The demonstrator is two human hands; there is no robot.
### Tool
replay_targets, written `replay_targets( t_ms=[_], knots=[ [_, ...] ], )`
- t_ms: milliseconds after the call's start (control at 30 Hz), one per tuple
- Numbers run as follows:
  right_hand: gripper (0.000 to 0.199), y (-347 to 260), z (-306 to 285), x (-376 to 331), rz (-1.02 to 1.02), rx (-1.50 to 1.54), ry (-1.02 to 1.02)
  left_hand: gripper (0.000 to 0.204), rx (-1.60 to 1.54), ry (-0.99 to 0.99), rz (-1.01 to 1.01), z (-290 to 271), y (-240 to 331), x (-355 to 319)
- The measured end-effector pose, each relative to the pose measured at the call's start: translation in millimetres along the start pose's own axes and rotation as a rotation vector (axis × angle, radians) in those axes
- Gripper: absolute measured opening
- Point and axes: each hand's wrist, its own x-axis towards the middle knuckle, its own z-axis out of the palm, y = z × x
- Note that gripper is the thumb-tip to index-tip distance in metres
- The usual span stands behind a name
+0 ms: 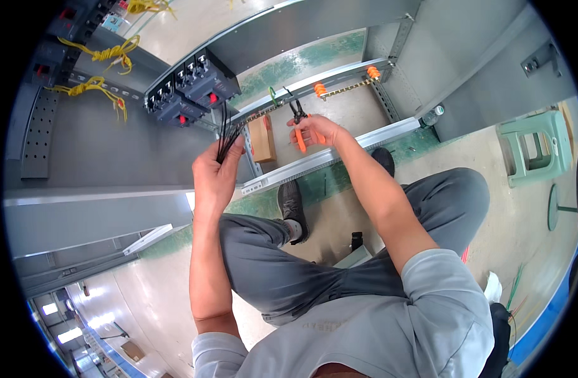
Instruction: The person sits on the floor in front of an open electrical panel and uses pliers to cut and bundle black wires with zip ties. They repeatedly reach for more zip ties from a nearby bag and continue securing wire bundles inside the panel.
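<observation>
Here, at the centre of the frame, the left hand (215, 171) has its fingers pinched around a bundle of thin black wires (224, 133) rising to the dark circuit breakers (191, 88) in the upper left. Just right of it, the right hand (319, 131) is curled around orange-handled pliers (298, 123), their jaws pointing up toward the metal rail with orange insulators (339, 85). A small brown cardboard box (262, 138) sits between the hands.

The green-patched floor (528, 220) carries a green plastic stool (536, 148), seemingly.
</observation>
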Motion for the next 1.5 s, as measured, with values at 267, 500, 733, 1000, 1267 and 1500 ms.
replay_targets(
  t_ms=[267, 500, 733, 1000, 1267, 1500],
  knots=[
    [0.04, -22, -8, 30, 0.044, -0.057, -0.058, 0.041, -0.126, -0.03, -0.052, -9, -15, 1],
    [0.041, -40, 1, 44, 0.02, -0.03, -0.048, 0.042, -0.186, -0.082, -0.055, -10, -16, 9],
    [0.039, -44, -11, 59, 0.037, -0.043, -0.041, 0.044, -0.351, -0.177, -0.153, -14, -16, 14],
    [0.038, -49, -11, 65, 0.059, 0.021, -0.053, 0.044, -0.382, -0.192, -0.154, -13, -15, 14],
    [0.036, -49, -8, 64, 0.072, 0.069, -0.019, 0.044, -0.455, -0.234, -0.189, -13, -16, 20],
    [0.029, -43, -27, 77, 0.077, 0.097, -0.136, 0.044, -0.441, -0.246, -0.19, -13, -14, 23]
  ],
)
